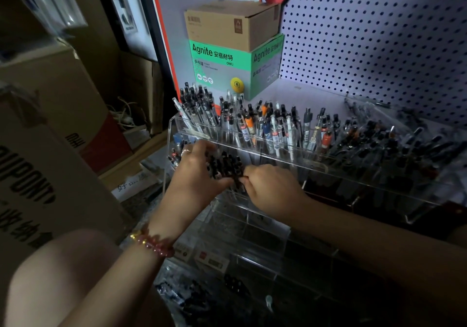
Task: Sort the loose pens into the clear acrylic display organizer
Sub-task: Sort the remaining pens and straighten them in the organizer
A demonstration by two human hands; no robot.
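**Two hands hold a bundle of dark pens at a clear display organizer**

A person's bare hands meet over the left part of a clear acrylic tiered display organizer (168, 150), which stands on a white shelf. Between the hands is a bundle of black-capped pens (225, 165), held upright with the caps up, at the organizer's middle tier just in front of the far row.

The left hand (194, 175) wraps around the left side of the bundle. Its fingers curl over the far edge and its thumb presses in from the near side, so it is grasping the pens. It wears a thin ring (185, 152), and a red and gold beaded bracelet (151, 242) circles the wrist.

The right hand (273, 190) comes in from the right. Its fingers are bent, and the fingertips pinch the near right edge of the same bundle, touching the left thumb.

The far tier is packed with upright mixed pens (265, 124), with clear, black, orange and blue barrels, and the row runs on to the right into dim light. The nearer, lower compartments are dark, and what they hold is hard to make out.

Behind the organizer stands a green and grey printed box (219, 61) with a brown cardboard box (227, 23) on top. A white pegboard wall (379, 36) rises to the right. Large brown cartons (50, 150) fill the left side.
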